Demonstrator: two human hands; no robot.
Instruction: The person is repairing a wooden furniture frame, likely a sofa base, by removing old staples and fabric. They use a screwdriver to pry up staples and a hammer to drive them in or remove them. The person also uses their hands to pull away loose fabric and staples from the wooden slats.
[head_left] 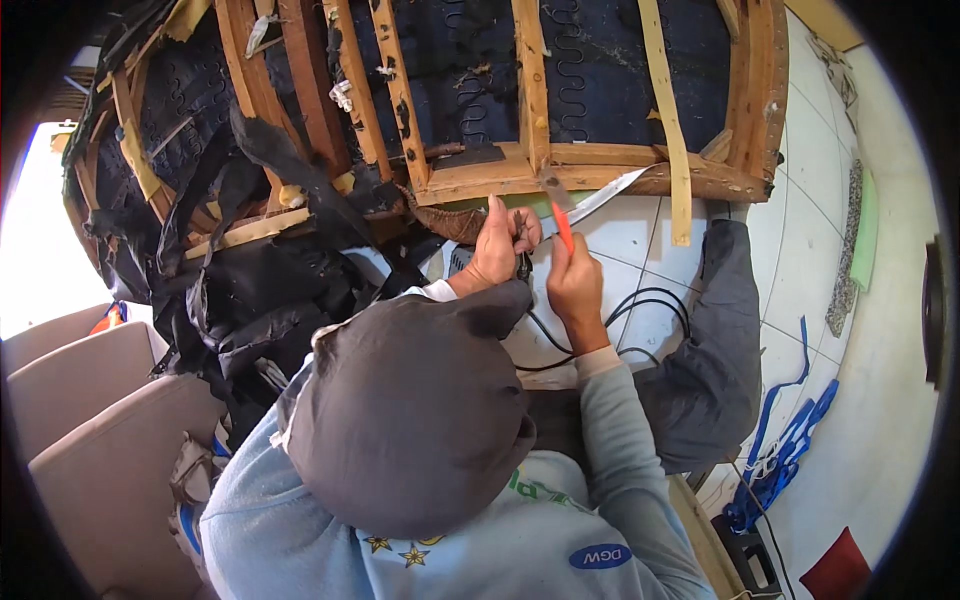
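Observation:
My right hand (577, 290) is closed round the orange handle (563, 232) of a tool. Its flat metal blade (554, 188) points up at the lower rail of a wooden furniture frame (480, 182). Close beside it, my left hand (490, 248) has its fingers curled around something small and dark that I cannot make out. Brown cloth (450, 222) hangs off the rail just left of that hand. A loose white strip (615, 200) runs along the rail to the right of the blade. My raised knee (410, 400) in dark grey trousers hides most of my left forearm.
Torn black fabric (270, 290) droops from the frame's left side. Black cable (650, 297) loops over the tiled floor (655, 245) beside my right leg (715, 360). Beige upholstered pieces (110, 480) stand at the left. Blue straps (790, 450) lie at the right.

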